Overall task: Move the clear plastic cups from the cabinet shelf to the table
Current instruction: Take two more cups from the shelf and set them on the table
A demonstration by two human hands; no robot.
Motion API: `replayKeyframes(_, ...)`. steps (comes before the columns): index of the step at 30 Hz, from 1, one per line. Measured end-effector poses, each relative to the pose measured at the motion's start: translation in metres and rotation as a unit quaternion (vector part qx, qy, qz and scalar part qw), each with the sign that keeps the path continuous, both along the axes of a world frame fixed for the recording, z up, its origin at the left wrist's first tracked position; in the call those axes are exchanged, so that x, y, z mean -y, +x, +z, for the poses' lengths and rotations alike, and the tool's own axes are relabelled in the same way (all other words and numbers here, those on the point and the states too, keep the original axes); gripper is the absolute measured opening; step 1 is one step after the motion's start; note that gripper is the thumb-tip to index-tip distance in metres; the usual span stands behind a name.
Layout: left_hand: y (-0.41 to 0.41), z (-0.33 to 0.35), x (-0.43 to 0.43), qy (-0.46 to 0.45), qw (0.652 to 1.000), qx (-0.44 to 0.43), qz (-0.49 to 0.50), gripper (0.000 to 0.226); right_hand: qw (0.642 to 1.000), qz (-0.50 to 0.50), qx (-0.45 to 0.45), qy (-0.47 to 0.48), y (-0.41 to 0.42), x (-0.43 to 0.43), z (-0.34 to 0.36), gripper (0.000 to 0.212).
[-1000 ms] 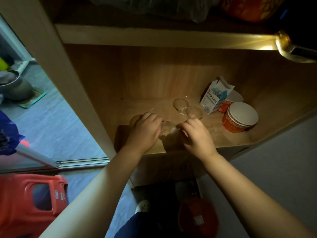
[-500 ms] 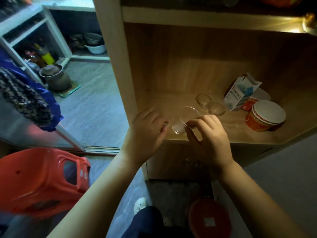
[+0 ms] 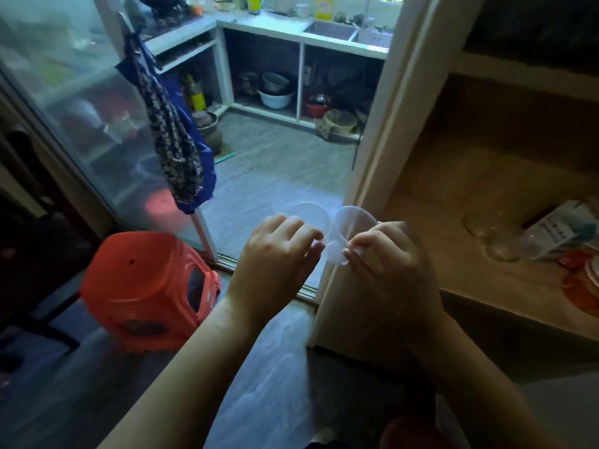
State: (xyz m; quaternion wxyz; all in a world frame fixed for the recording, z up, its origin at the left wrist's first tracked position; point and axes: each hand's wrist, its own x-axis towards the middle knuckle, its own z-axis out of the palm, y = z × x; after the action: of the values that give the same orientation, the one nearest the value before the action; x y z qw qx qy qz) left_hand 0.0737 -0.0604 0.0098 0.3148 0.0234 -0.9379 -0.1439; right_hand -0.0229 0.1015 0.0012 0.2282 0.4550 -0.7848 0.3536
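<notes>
My left hand [image 3: 275, 254] grips a clear plastic cup [image 3: 309, 213], its rim showing above my fingers. My right hand [image 3: 387, 254] grips a second clear cup [image 3: 351, 225], tilted with its mouth toward the first; the two cups touch. Both hands are held out in front of the cabinet's left side panel [image 3: 389, 131], off the shelf. Two more clear cups [image 3: 486, 233] stand on the wooden shelf [image 3: 470, 270] to the right, faint in the dim light.
A tilted carton [image 3: 560, 228] and red-and-white paper bowls [image 3: 583, 277] lie at the shelf's right end. A red plastic stool [image 3: 146, 286] stands on the floor at left. A patterned bag [image 3: 171, 140] hangs on the glass door, with a kitchen counter [image 3: 291, 30] beyond.
Both hands have lifted a cup each off the shelf and drawn them back and to the left, out of the cabinet. The view has swung left toward the kitchen doorway.
</notes>
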Motion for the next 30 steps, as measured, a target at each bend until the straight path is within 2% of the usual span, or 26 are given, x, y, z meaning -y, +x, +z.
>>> replayKeyframes(8,0.151,-0.002,0.111,0.007,0.991,0.000,0.131,0.005,0.992,0.120,-0.010,0.022,0.112,0.142,-0.003,0.007)
replayKeyframes(13,0.276,0.004,0.180,0.009,0.971,0.024,0.237,0.007,0.972,0.234,-0.006,0.002,0.214,0.243,-0.004,0.009)
replayKeyframes(21,0.455,0.015,0.230,0.022,0.903,0.022,0.429,0.008,0.913,0.408,-0.006,-0.025,0.365,0.366,-0.007,0.011)
replayKeyframes(30,0.550,0.004,0.261,0.022,0.829,0.013,0.558,0.010,0.841,0.539,-0.018,0.037,0.456,0.448,-0.012,0.009)
